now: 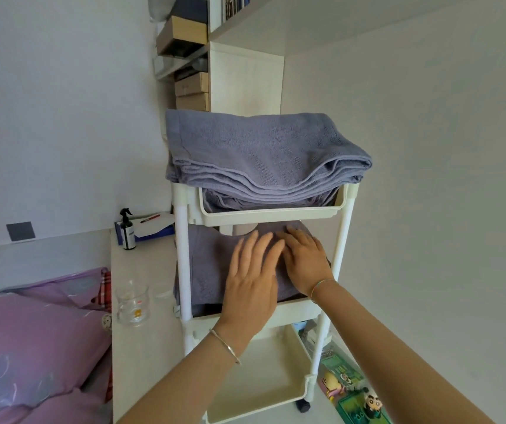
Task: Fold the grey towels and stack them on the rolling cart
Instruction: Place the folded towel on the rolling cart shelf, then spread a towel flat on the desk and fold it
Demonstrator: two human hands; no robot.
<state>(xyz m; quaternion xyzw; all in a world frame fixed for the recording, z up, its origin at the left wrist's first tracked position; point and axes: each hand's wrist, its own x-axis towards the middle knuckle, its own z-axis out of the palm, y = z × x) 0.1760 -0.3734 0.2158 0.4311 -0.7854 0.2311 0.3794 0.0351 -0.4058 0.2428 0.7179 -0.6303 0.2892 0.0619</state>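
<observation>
I read left hand (251,280), right hand (305,261) flat, fingers straight | folded grey towel (206,264) directly beneath, on middle cart shelf (297,310) | right hand deeper.

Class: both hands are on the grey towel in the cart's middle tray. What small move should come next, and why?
Probably nudge the towel further into the middle tray. The left hand and right hand lie flat on top of it with straight fingers, and its near-left edge seems to spill past the rim, so it does not look fully seated.
</observation>
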